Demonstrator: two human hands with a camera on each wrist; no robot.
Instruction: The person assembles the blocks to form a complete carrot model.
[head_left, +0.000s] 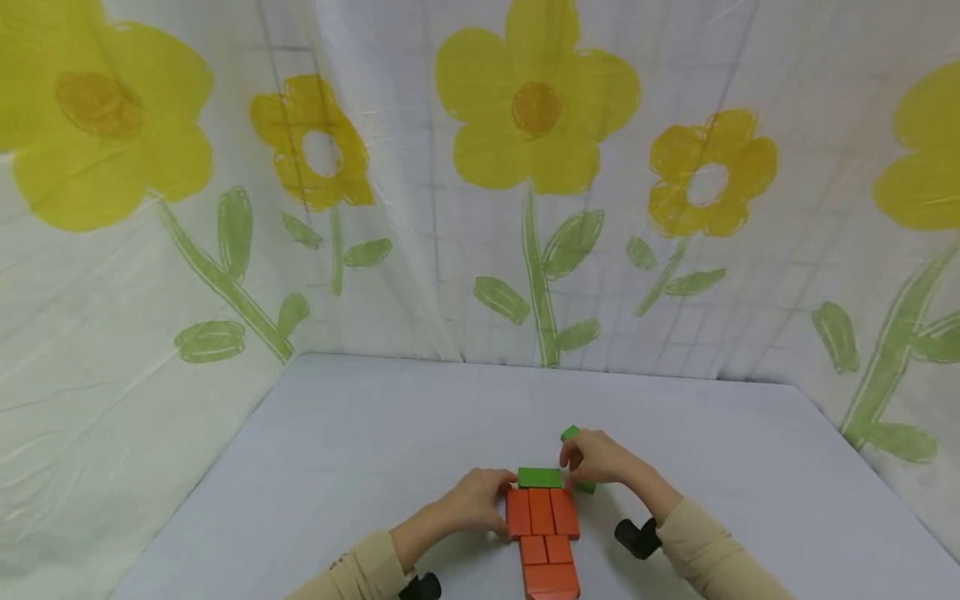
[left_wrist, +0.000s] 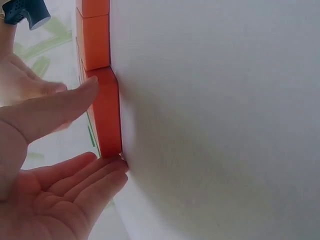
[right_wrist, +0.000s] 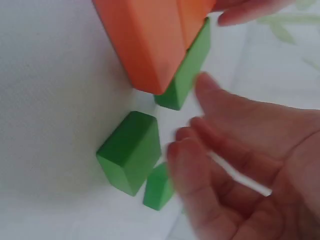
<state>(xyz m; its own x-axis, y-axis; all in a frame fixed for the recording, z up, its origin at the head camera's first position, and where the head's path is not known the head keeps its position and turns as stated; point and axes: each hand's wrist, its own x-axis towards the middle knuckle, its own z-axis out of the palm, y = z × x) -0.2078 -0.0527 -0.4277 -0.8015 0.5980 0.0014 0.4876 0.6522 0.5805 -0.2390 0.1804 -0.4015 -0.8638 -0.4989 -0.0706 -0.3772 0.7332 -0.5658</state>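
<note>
Orange blocks [head_left: 542, 510] lie edge to edge on the white table, with a green block [head_left: 540, 477] laid against their far end. My left hand [head_left: 474, 502] rests along the left side of the wide orange row. In the left wrist view its thumb [left_wrist: 75, 102] lies by the side face of an orange block [left_wrist: 106, 112], its straight fingers at that block's end. My right hand [head_left: 603, 458] hovers with loosely bent fingers over two loose green blocks, one nearer [right_wrist: 130, 150] and one farther [right_wrist: 158, 187]. Nothing shows between its fingers.
The white tabletop [head_left: 360, 425] spreads to both sides and behind the blocks. A white curtain [head_left: 405, 300] with printed yellow flowers hangs along the back and sides. Dark wrist devices [head_left: 637, 538] sit below both sleeves.
</note>
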